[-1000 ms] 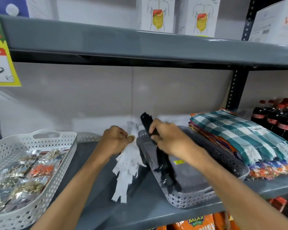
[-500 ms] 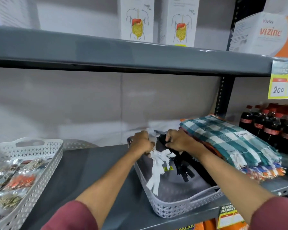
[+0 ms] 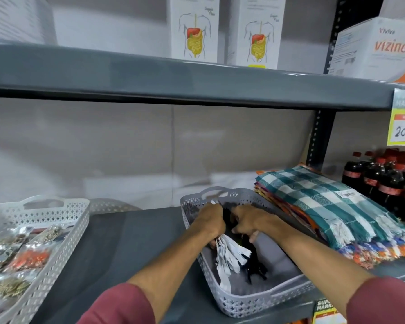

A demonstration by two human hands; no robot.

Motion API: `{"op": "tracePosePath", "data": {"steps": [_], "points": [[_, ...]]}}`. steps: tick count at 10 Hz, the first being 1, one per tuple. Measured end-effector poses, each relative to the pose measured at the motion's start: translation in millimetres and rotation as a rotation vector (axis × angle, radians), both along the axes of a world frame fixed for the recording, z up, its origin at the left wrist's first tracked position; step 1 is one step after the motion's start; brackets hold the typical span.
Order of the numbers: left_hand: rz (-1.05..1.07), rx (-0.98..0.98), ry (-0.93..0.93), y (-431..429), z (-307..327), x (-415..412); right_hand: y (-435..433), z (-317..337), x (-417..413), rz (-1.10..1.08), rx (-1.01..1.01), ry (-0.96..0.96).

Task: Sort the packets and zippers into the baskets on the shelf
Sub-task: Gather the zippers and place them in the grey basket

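A grey perforated basket [image 3: 262, 301] stands on the grey shelf, right of centre. Inside it, my left hand [image 3: 209, 220] grips a bundle of white zippers [image 3: 229, 256] whose loose ends fan out over the basket floor. Beside it, my right hand [image 3: 249, 222] is closed on a bundle of black zippers [image 3: 254, 265] that also lies down into the basket. The two hands nearly touch. At the far left a white perforated basket [image 3: 56, 218] holds several clear packets [image 3: 28, 258] of small coloured items.
A stack of folded checked cloths [image 3: 325, 202] presses against the grey basket's right side. Dark soda bottles [image 3: 388, 183] stand at the far right. The shelf above [image 3: 173, 83] carries white boxes. Bare shelf surface [image 3: 131, 249] lies between the two baskets.
Both hands have carried the white and black zipper bundles from above the basket's left rim down into the grey basket. The view has shifted right and closer.
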State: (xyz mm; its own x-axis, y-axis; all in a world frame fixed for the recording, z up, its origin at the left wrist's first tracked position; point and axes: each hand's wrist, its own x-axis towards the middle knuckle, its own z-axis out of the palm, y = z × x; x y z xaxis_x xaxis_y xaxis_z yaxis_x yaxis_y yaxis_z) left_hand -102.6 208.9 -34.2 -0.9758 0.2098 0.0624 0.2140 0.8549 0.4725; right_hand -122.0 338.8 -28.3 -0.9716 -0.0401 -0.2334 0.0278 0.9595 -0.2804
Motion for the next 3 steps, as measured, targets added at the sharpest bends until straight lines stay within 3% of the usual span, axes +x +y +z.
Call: {"op": "tracePosePath", "data": {"steps": [1, 2, 3], "points": [[-0.015, -0.054, 0.04, -1.4, 4.4, 1.9, -1.3, 1.4, 1.5, 0.005, 0.027, -0.02], [-0.046, -0.213, 0.063, -10.1, 13.0, 9.8, -2.5, 4.9, 1.9, 0.1, 0.194, 0.01], [-0.039, -0.182, 0.088, -21.5, 21.3, 14.2, -6.4, 14.7, 3.2, 0.159, 0.211, 0.101]]}}
